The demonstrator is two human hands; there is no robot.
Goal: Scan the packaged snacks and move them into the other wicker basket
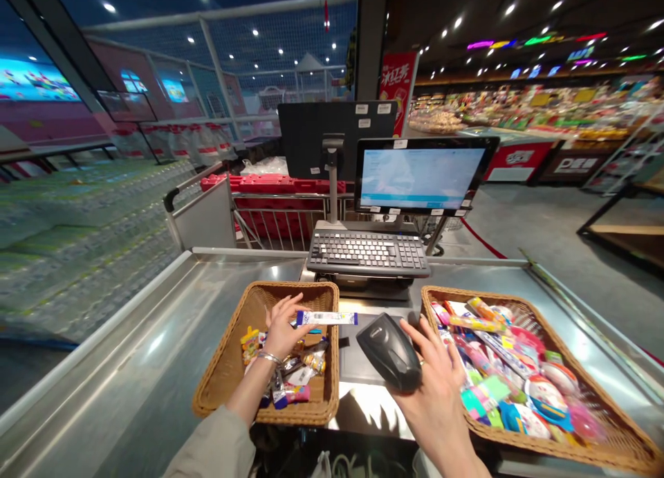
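Observation:
My left hand (pixel 283 333) is over the left wicker basket (pixel 332 367), its thumb and fingers pinching one end of a slim wrapped candy stick (pixel 328 317). The wrapper is white with dark blue ends, and a barcode faces up. Below the hand lie small wrapped sweets (pixel 301 378) in the basket. My right hand (pixel 433 388) holds a black barcode scanner (pixel 390 352), whose head points left toward the candy stick. Part of its grip is hidden by the hand. Just right of this hand stands the right wicker basket (pixel 622 429), heaped with colourful packaged sweets and toys (pixel 519 374).
Both baskets rest on a metal checkout counter (pixel 171 326). Behind them stand a black keyboard (pixel 368 251), a lit monitor (pixel 418 177) and a second screen's dark back (pixel 306 139). A shopping cart (pixel 280 218) is beyond the counter. Stacked bottles (pixel 93 243) line the left.

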